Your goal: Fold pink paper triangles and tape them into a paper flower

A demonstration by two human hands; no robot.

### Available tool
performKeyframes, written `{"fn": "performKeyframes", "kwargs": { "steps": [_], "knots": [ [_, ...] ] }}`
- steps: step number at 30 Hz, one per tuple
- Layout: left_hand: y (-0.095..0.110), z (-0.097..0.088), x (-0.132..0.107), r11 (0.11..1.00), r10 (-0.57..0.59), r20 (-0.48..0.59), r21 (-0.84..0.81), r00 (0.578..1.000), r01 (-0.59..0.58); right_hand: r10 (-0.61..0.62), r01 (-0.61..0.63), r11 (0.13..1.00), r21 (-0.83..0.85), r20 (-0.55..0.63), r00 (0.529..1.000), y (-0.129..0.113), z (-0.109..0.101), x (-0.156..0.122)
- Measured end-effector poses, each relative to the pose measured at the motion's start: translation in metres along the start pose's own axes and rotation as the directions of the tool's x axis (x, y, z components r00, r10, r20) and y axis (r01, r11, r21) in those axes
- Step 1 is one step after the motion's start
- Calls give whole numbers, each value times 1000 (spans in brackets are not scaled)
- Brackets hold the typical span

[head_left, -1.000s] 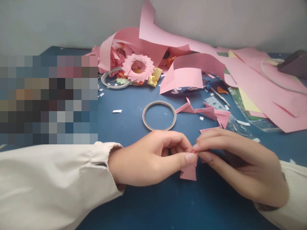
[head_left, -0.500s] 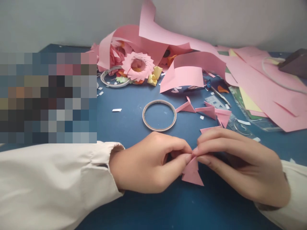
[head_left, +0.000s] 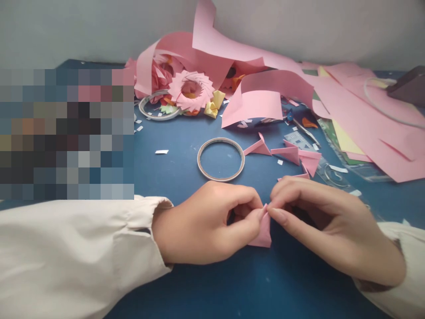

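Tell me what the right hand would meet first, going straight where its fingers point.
Likely the folded pink paper pinched by the left hand; whether the right hand touches it now is unclear.

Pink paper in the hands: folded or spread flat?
Folded, it seems: the pink paper is a compact piece narrowing to a tip between left hand and right hand. Layer count: cannot tell; part is hidden.

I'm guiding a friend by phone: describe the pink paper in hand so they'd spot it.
Over the blue table, the left hand and right hand meet. Pinched between them is the pink paper. Unlike the folded pink pieces lying beyond, it is held.
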State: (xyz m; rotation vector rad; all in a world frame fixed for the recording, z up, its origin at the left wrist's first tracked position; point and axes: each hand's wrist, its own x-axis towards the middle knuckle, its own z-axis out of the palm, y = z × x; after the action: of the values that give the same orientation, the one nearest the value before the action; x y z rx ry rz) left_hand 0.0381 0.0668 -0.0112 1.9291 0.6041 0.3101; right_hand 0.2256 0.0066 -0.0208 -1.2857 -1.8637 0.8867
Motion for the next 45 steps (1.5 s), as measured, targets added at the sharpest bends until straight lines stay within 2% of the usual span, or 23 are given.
{"fn": "performKeyframes", "kwargs": {
  "steps": [9,15,18,21,25,29,39,41,45],
  "knots": [
    [1,-3,1,998,-62,48,11,997,62,-29,27,999,-30,-55,998,4,3,-2],
    [2,-3,2,989,-125,66,-66,990,129,-46,35,996,-83,-135,990,3,6,-1],
    [2,-3,1,991,-122,53,-51,991,124,-15,1,995,-98,-136,991,2,6,-1],
    [2,-2,1,997,-65,28,-31,997,66,31,-43,993,-112,-108,994,1,4,0],
    [3,-1,1,998,-55,29,-20,998,56,12,-13,998,-64,-25,1000,0,3,0],
    [4,0,0,998,-58,46,-6,997,58,17,-18,999,-46,-18,1000,0,2,0],
    [2,-2,0,994,58,67,86,996,-64,-24,26,999,-46,39,999,1,2,1],
    [3,-2,0,994,55,73,94,996,-62,-15,18,998,-54,49,999,1,2,0],
    [5,-1,-1,991,-22,68,130,997,13,29,-27,998,-50,29,999,0,3,0]
  ]
}}
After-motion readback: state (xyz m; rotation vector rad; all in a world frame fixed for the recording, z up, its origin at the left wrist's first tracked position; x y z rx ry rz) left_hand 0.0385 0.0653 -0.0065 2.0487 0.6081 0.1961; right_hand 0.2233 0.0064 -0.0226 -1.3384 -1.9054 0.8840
